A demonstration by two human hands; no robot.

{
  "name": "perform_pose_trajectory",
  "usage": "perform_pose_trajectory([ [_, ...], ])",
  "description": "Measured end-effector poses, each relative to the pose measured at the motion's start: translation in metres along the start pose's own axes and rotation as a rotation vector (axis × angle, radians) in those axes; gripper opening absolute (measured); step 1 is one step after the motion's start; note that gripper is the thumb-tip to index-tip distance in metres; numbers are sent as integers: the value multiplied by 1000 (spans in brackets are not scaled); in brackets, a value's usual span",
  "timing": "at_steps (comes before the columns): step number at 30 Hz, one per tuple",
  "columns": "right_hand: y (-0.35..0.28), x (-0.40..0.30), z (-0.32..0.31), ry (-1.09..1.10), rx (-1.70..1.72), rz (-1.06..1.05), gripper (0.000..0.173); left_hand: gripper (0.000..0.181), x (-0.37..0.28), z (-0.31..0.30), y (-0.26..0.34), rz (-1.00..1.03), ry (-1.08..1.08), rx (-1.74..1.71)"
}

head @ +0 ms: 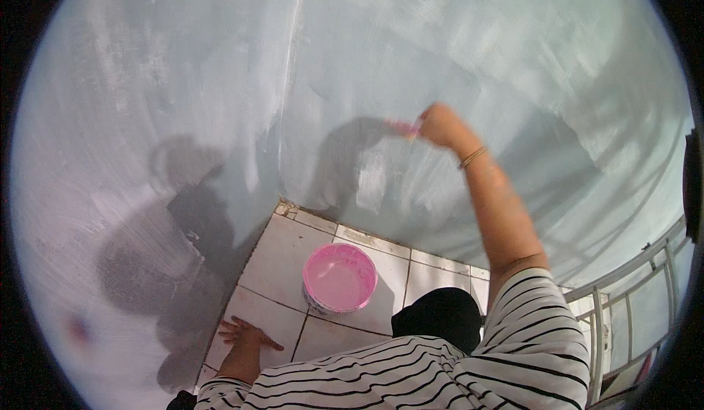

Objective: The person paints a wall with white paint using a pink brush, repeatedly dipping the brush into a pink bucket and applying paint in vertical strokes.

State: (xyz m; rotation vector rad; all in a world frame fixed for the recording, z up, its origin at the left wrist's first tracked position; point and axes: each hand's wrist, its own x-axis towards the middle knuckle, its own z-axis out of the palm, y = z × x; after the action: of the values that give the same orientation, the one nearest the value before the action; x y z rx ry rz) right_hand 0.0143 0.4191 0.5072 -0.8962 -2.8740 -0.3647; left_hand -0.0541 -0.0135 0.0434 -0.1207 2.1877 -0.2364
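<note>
My right hand [444, 126] is raised against the pale blue-grey wall [357, 74] and grips a pink paintbrush [404, 128]. The brush points left, its tip at or close to the wall; contact is unclear. Whitish streaks of paint mark the wall around it. With fingers spread, my left hand [248, 335] rests on the white floor tiles [275, 250], holding nothing. Between the two hands, lower in view, a pink-rimmed bucket [341, 245] stands upright on the tiles, with pinkish-white paint [336, 289] inside.
Two walls meet at a corner [280, 198] beyond the bucket. At right stands a metal railing [599, 344]. My knee in black cloth [440, 316] is close to the bucket's right side. Shadows fall across both walls.
</note>
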Motion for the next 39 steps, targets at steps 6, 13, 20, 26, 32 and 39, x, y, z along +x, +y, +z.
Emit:
perform_pose_trajectory([
  [6, -8, 33, -199, 972, -84, 43, 29, 170, 10, 5, 1, -68, -31, 50],
  [13, -25, 76, -175, 918, 85, 158, 33, 170, -27, -18, -5, -14, -78, 20],
  [20, -72, -48, 85, 325, -139, -190, 15, 169, -29, -18, -8, 20, -62, 8],
  [26, -12, -27, 139, -142, 4, -41, 47, 170, -29, -19, 6, 76, -35, 18],
  [32, -13, 20, -110, 414, -160, -137, 26, 169, -24, -15, -8, -5, -62, 2],
  [39, -4, 24, -260, 1084, -107, 254, 29, 170, -13, -11, 10, 18, -55, 36],
])
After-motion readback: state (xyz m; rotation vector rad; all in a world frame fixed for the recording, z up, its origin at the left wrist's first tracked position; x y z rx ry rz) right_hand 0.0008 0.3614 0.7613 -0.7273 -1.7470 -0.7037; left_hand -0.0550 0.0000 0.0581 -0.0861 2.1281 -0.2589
